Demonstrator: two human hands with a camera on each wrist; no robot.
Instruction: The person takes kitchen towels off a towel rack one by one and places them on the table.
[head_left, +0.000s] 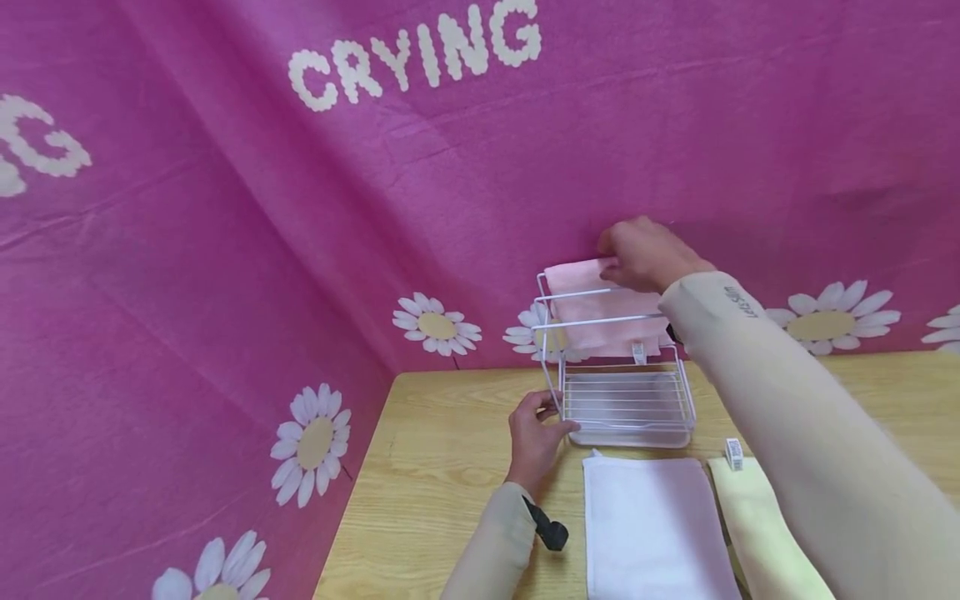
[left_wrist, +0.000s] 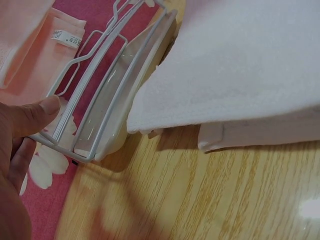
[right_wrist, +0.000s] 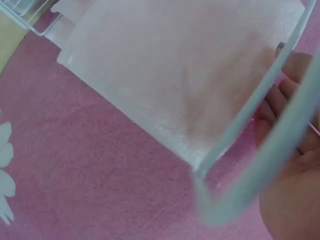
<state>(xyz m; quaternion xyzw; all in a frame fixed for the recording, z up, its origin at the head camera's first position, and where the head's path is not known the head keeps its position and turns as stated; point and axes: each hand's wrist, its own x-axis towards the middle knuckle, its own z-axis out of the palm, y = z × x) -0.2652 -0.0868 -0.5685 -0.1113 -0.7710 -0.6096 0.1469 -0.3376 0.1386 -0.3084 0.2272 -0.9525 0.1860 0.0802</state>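
Note:
A white wire rack [head_left: 600, 322] stands at the back of the table, with a shallow white tray [head_left: 633, 438] at its base. My left hand [head_left: 534, 437] grips the rack's lower left corner, thumb in front and fingers around the wire. Over the rack's rear top bar hangs a pink towel [head_left: 600, 305], its label [left_wrist: 67, 38] showing near the lower edge. At the top of this towel, my right hand [head_left: 648, 254] pinches the cloth by the bar. The right wrist view shows the thumb on one face of the towel and curled fingers beside its edge.
In front of the rack lies a folded white towel [head_left: 652, 525]. A yellow towel [head_left: 765, 525] lies to its right, partly under my right forearm. Behind the wooden table [head_left: 442, 467] hangs a magenta cloth [head_left: 480, 183] with daisies, close to the rack.

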